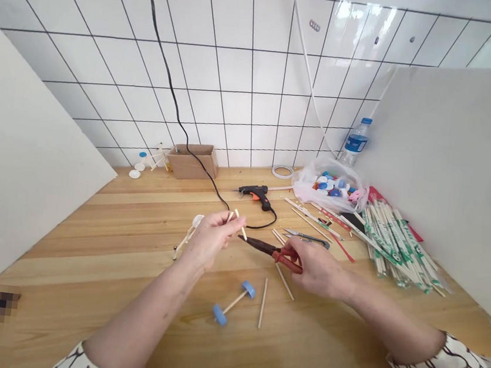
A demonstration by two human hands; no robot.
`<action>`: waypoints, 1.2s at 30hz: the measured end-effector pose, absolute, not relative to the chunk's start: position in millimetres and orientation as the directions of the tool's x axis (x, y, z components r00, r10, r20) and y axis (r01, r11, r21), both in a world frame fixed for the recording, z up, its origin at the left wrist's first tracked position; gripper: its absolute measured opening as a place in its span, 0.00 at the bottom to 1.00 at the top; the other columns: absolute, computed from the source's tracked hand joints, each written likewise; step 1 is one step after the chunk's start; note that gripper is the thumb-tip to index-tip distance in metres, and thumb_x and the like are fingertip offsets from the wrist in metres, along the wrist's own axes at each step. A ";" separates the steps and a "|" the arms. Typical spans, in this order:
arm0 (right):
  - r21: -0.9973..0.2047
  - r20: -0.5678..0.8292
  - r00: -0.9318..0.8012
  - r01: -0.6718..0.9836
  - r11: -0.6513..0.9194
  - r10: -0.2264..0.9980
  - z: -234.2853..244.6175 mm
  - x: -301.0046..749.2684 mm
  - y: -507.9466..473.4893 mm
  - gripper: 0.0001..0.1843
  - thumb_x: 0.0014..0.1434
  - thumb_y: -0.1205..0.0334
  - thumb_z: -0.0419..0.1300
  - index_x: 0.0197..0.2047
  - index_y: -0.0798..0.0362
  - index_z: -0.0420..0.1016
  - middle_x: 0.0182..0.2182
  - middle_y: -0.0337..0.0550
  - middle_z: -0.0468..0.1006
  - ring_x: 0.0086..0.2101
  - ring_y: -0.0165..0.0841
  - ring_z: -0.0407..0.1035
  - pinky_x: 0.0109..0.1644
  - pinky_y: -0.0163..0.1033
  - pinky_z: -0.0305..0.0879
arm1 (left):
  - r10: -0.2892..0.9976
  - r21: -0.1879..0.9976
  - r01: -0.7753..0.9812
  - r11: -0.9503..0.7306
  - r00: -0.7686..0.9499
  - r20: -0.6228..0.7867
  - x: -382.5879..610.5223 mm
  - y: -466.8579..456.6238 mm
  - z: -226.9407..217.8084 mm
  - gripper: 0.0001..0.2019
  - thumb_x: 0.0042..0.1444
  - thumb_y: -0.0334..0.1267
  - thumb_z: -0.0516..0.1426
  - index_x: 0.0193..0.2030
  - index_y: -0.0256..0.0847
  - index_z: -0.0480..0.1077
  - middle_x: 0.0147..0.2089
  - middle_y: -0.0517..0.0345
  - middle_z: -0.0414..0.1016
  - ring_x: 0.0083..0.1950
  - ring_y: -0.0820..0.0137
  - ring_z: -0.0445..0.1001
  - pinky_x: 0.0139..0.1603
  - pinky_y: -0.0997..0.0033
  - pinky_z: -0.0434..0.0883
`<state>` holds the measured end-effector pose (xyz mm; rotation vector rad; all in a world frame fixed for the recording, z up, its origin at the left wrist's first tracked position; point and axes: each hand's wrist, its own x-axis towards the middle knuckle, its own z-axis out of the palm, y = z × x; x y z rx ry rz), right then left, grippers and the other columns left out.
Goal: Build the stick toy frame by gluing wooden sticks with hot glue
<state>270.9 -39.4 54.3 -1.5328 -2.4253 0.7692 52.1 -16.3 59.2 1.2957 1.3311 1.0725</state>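
Pinched in the fingertips of my left hand [217,233] are short pieces of wooden stick [243,233]. My right hand [318,270] is closed around red-handled pliers [261,246], whose dark jaw tips meet or nearly meet the stick's lower end; I cannot tell whether they grip it. Below my hands lie a thin rod with a blue bottle cap at each end [234,303] and a loose wooden stick [263,304]. A small stick frame with a white cap [197,221] stands partly hidden behind my left hand.
Behind my hands lies a black glue gun [257,193] with its cord. Scissors [308,238], loose sticks and wrapped chopsticks [398,243] are at the right. Along the wall stand a cardboard box [192,163], a tape roll [282,171], a bag of caps [331,188] and a bottle [356,142].
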 end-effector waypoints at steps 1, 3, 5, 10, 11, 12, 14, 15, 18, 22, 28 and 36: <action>-0.471 -0.106 -0.449 0.809 0.353 0.887 52.2 272.5 -37.1 0.08 0.53 0.65 0.55 0.39 0.52 0.65 0.37 0.45 0.78 0.35 0.35 0.72 0.33 0.34 0.60 | 0.996 0.988 0.130 0.082 0.029 -0.086 50.6 -18.7 58.7 0.21 0.42 0.56 0.59 0.21 0.40 0.59 0.19 0.69 0.50 0.20 0.80 0.44 0.19 0.77 0.43; -0.398 -0.082 -0.442 0.836 0.377 0.893 47.5 275.4 -33.0 0.10 0.53 0.65 0.55 0.41 0.52 0.66 0.39 0.46 0.77 0.37 0.37 0.72 0.35 0.36 0.60 | 0.990 0.987 0.087 0.133 0.044 -0.138 49.0 -24.5 57.0 0.23 0.38 0.58 0.60 0.23 0.39 0.62 0.20 0.69 0.52 0.19 0.82 0.43 0.18 0.78 0.43; -0.343 -0.085 -0.439 0.856 0.388 0.894 43.7 278.0 -30.5 0.13 0.52 0.65 0.57 0.43 0.53 0.66 0.40 0.48 0.76 0.39 0.39 0.71 0.38 0.38 0.61 | 0.984 0.984 0.059 0.165 0.053 -0.168 48.3 -30.0 54.7 0.24 0.35 0.60 0.61 0.23 0.38 0.62 0.20 0.68 0.53 0.19 0.83 0.43 0.18 0.79 0.43; -0.284 -0.060 -0.500 0.838 0.465 0.864 41.5 282.4 -31.5 0.15 0.51 0.59 0.61 0.42 0.55 0.68 0.42 0.52 0.72 0.44 0.42 0.66 0.44 0.42 0.62 | 0.986 0.987 0.058 0.152 0.056 -0.156 49.7 -37.8 51.4 0.23 0.38 0.57 0.61 0.20 0.40 0.58 0.20 0.68 0.53 0.19 0.82 0.45 0.19 0.79 0.44; -0.275 -0.020 -0.522 0.823 0.497 0.853 41.8 282.2 -32.5 0.15 0.51 0.57 0.61 0.41 0.55 0.69 0.42 0.52 0.72 0.45 0.43 0.65 0.46 0.44 0.61 | 0.988 0.988 0.064 0.138 0.056 -0.142 50.8 -39.1 51.6 0.22 0.39 0.56 0.61 0.20 0.40 0.57 0.20 0.68 0.52 0.20 0.81 0.45 0.19 0.78 0.45; -0.272 0.034 -0.538 0.806 0.526 0.842 42.5 281.2 -33.7 0.14 0.52 0.57 0.61 0.40 0.54 0.70 0.42 0.51 0.71 0.45 0.43 0.64 0.48 0.46 0.60 | 0.992 0.990 0.084 0.112 0.055 -0.117 52.4 -40.6 52.1 0.21 0.40 0.54 0.61 0.19 0.40 0.57 0.20 0.68 0.51 0.21 0.80 0.46 0.20 0.78 0.46; -0.309 0.162 -0.538 0.768 0.560 0.827 44.8 276.1 -36.3 0.09 0.56 0.58 0.59 0.38 0.54 0.70 0.39 0.49 0.72 0.44 0.41 0.64 0.48 0.46 0.59 | 0.997 0.985 0.170 0.033 0.056 -0.043 56.5 -44.2 53.2 0.19 0.43 0.49 0.60 0.18 0.40 0.56 0.19 0.68 0.51 0.22 0.79 0.48 0.22 0.77 0.49; -0.353 0.225 -0.523 0.743 0.569 0.822 46.4 271.8 -37.7 0.07 0.57 0.59 0.57 0.37 0.53 0.70 0.37 0.47 0.72 0.43 0.40 0.64 0.47 0.45 0.59 | 0.998 0.966 0.258 -0.033 0.063 0.017 58.9 -46.3 53.4 0.18 0.45 0.47 0.58 0.18 0.40 0.56 0.19 0.68 0.52 0.23 0.78 0.50 0.23 0.76 0.50; -0.470 0.390 -0.487 0.625 0.624 0.782 51.6 254.3 -40.9 0.06 0.60 0.61 0.55 0.40 0.52 0.69 0.36 0.45 0.72 0.39 0.35 0.65 0.44 0.40 0.61 | 0.986 0.878 0.450 -0.163 0.110 0.127 65.5 -52.1 51.3 0.15 0.50 0.44 0.55 0.20 0.41 0.57 0.20 0.66 0.57 0.23 0.75 0.55 0.25 0.74 0.53; -0.345 0.508 -0.557 0.568 0.747 0.658 55.1 232.2 -41.7 0.07 0.61 0.62 0.54 0.43 0.52 0.70 0.40 0.47 0.71 0.42 0.36 0.62 0.47 0.43 0.57 | 0.970 0.764 0.597 -0.243 0.169 0.177 68.7 -57.1 43.4 0.09 0.51 0.37 0.54 0.22 0.41 0.61 0.22 0.63 0.64 0.25 0.71 0.62 0.28 0.73 0.56; -0.218 0.431 -0.674 0.567 0.794 0.599 58.7 219.8 -45.2 0.13 0.64 0.63 0.49 0.31 0.55 0.70 0.32 0.46 0.72 0.35 0.34 0.60 0.41 0.42 0.55 | 0.972 0.713 0.662 -0.229 0.199 0.128 65.2 -62.8 32.8 0.05 0.51 0.32 0.52 0.27 0.42 0.67 0.28 0.56 0.72 0.31 0.65 0.69 0.31 0.70 0.58; -0.416 0.440 -0.566 0.559 0.717 0.697 81.3 249.2 -26.6 0.09 0.59 0.64 0.53 0.27 0.52 0.69 0.30 0.42 0.72 0.34 0.34 0.63 0.41 0.40 0.58 | 0.972 0.745 0.625 -0.234 0.127 0.198 48.2 -61.6 23.2 0.09 0.51 0.41 0.56 0.22 0.43 0.65 0.26 0.61 0.66 0.29 0.68 0.65 0.31 0.72 0.58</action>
